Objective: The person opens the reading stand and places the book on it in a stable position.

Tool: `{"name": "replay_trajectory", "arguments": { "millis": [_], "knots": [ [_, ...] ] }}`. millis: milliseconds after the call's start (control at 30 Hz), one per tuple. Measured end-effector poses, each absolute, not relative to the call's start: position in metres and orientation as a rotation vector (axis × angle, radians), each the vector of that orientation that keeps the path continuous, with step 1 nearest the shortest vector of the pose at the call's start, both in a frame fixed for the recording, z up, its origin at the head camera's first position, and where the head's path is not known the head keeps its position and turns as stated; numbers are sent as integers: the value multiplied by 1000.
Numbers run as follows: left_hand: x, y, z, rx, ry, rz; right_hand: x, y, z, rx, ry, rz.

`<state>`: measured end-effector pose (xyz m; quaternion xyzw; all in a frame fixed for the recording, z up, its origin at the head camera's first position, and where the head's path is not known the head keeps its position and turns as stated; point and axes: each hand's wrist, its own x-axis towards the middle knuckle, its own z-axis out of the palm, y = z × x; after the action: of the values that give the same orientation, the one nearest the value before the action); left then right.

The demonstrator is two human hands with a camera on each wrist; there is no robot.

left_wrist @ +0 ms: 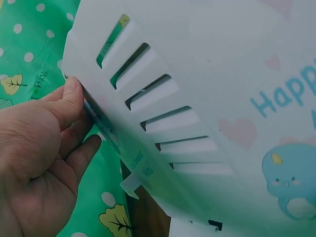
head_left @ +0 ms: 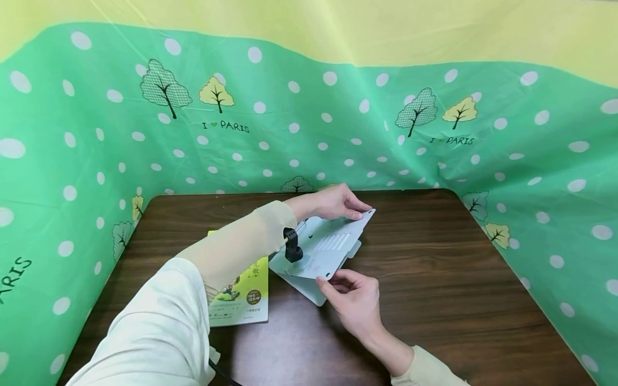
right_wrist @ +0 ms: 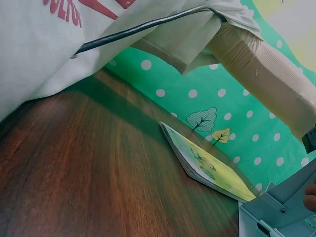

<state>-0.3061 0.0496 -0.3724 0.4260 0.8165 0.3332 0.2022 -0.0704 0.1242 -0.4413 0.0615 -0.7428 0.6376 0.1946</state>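
Observation:
A light-blue folding book stand [head_left: 318, 252] is tilted up over the table, its panel raised from a flat base plate [head_left: 309, 289]. My left hand [head_left: 338, 202] pinches the far upper corner between thumb and fingers. At the near corner my right hand [head_left: 356, 301] grips the edge, thumb on top and fingers curled underneath. In the left wrist view the panel [left_wrist: 207, 64] shows a row of slanted slots, pink hearts, a blue cartoon animal and the word "Happy". Only a fingertip of the right hand [right_wrist: 310, 201] appears in the right wrist view.
A yellow-green book [head_left: 258, 300] lies on the dark wood table [head_left: 434, 289] left of the stand, partly under my left forearm. A black wrist camera mount [head_left: 292, 246] overlaps the panel. Green dotted cloth [head_left: 270, 150] surrounds the table at the back and sides.

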Motion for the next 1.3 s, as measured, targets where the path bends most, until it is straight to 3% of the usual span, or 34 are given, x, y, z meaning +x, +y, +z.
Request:
{"name": "replay_trajectory", "arguments": {
  "millis": [1300],
  "knots": [
    [-313,32,-388,922,2417,1246,-56,176,-439,54,-2028,1739]
  ]
}}
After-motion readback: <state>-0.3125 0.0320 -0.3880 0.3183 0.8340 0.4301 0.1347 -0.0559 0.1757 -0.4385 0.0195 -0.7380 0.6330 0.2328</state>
